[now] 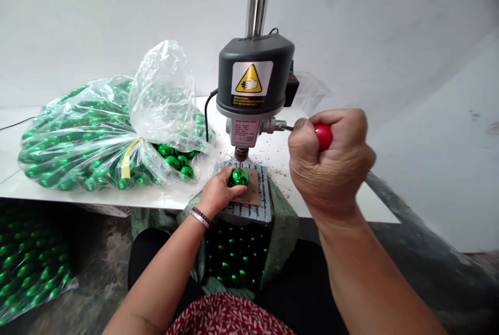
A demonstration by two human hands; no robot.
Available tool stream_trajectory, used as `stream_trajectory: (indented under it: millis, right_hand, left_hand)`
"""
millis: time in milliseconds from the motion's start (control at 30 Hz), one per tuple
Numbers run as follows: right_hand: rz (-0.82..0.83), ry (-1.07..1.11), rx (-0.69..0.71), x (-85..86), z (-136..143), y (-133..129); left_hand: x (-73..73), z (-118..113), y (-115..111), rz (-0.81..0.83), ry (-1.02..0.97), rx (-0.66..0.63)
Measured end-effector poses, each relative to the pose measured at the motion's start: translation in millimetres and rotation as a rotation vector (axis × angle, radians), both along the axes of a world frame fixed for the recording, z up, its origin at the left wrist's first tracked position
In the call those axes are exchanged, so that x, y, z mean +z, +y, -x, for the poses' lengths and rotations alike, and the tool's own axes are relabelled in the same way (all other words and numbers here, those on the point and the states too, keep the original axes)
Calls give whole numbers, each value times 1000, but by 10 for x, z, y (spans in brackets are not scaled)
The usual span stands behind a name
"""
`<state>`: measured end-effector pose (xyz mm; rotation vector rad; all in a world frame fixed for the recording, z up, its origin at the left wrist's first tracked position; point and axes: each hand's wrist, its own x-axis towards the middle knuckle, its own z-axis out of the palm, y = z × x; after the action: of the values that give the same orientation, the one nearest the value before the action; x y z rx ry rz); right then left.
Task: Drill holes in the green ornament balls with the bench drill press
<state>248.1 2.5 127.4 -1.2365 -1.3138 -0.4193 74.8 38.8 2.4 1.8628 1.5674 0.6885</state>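
Observation:
My left hand (219, 192) grips a shiny green ball (239, 177) between thumb and fingers, on a brown board (252, 189) over the grey base plate (265, 202) of a bench drill press (255, 80). Straight above, the thin drill bit (240, 165) reaches down to the ball's top; whether it has entered cannot be made out. My right hand (331, 160) is closed in a fist around the red knob (323, 137) of the drill's feed lever, at the right of the machine. Part of the knob shows between thumb and fingers.
A clear plastic bag (93, 132) full of green balls lies on the white table (331, 197) to the left, its mouth spilling a few. Dark shavings are scattered around the base. Below the table's edge, many balls rest in a green cloth (283, 220) between my legs. Another filled bag (35, 267) sits lower left.

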Motion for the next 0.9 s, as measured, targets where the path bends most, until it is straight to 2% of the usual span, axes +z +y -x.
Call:
stream_trajectory:
  millis: [233,400,633,900]
  right_hand:
    - [-126,-28,-43,-110,33,11]
    - [-100,-29,-36,-196,1,-4]
    - [-220,-115,-100,-339,5,38]
    - [-256,-212,-72,-509,0,-46]
  left_hand:
    - [0,-2,-5,14,-24,-5]
    - [4,12,-14,28,-38,-27]
    - [-37,10,-6,18,-56,-19]
    - [-96,19,12,-4,-109,-17]
